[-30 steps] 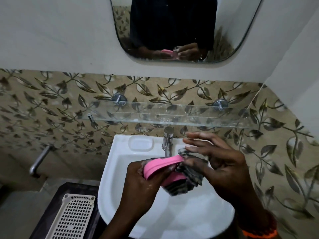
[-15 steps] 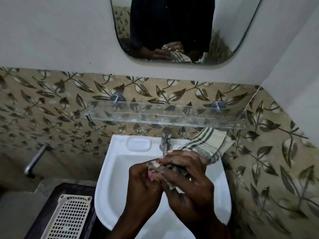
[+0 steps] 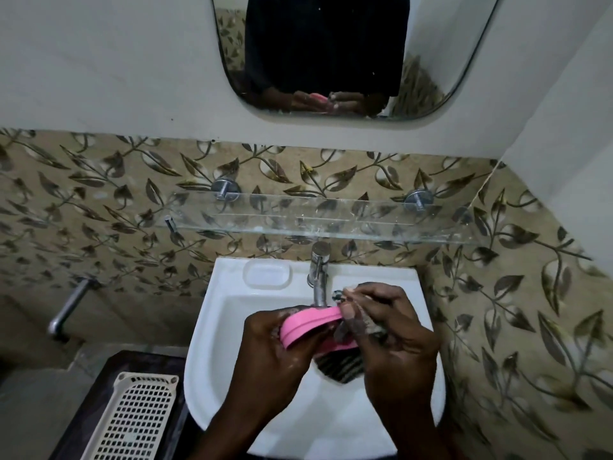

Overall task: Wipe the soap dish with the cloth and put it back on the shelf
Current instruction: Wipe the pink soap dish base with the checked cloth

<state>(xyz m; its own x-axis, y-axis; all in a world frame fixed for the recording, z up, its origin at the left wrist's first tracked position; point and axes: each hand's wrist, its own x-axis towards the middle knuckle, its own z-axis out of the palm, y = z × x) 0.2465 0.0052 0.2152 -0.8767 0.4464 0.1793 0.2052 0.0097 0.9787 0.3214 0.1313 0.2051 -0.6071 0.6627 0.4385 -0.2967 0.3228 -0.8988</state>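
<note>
A pink oval soap dish (image 3: 310,325) is tilted on its edge over the white basin (image 3: 212,353). My left hand (image 3: 272,350) grips its left end. My right hand (image 3: 394,330) holds a dark striped cloth (image 3: 340,365) bunched against the dish's right end, and part of the cloth hangs below the dish. A clear glass shelf (image 3: 318,219) on two chrome mounts hangs on the wall above the tap, with nothing on it.
A chrome tap (image 3: 319,273) stands just behind the dish. The basin has a moulded soap recess (image 3: 267,273). A mirror (image 3: 331,54) hangs above. A cream perforated basket (image 3: 132,416) sits on a dark surface at lower left, and a wall pipe (image 3: 68,308) juts out at left.
The cloth, spread out to the right half a second ago, is now bunched under my right hand. The pink dish shows again, turned on edge between both hands.
</note>
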